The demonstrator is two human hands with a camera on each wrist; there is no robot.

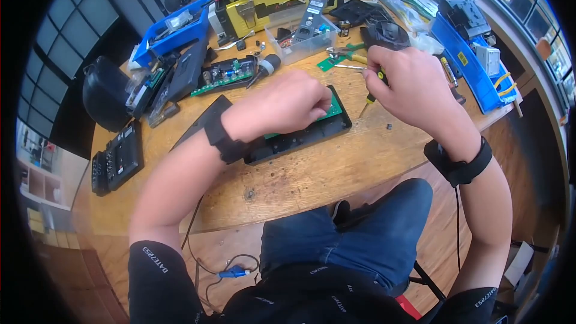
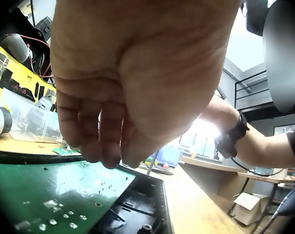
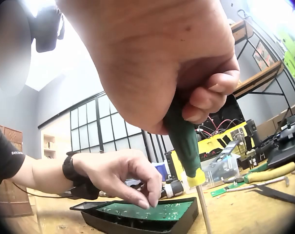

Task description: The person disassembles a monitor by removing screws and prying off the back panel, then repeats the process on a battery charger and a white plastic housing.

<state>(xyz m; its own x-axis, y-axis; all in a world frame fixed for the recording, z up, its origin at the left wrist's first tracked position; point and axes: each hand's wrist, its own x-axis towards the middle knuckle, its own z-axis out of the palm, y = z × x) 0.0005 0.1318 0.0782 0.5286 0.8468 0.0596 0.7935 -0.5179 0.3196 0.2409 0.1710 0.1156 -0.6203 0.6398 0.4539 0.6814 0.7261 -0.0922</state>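
A shallow black plastic casing on the wooden table holds a green circuit board. The left hand bends loosely over it; whether pinching anything, I cannot tell. The right hand grips a green-and-yellow screwdriver. A clear plastic box holds a dark oblong device.

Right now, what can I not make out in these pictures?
Head view: part of the flat green circuit board, behind the left hand.
Left wrist view: board's left part, beyond the frame edge.
Right wrist view: tip of the green-and-yellow screwdriver, below the frame.
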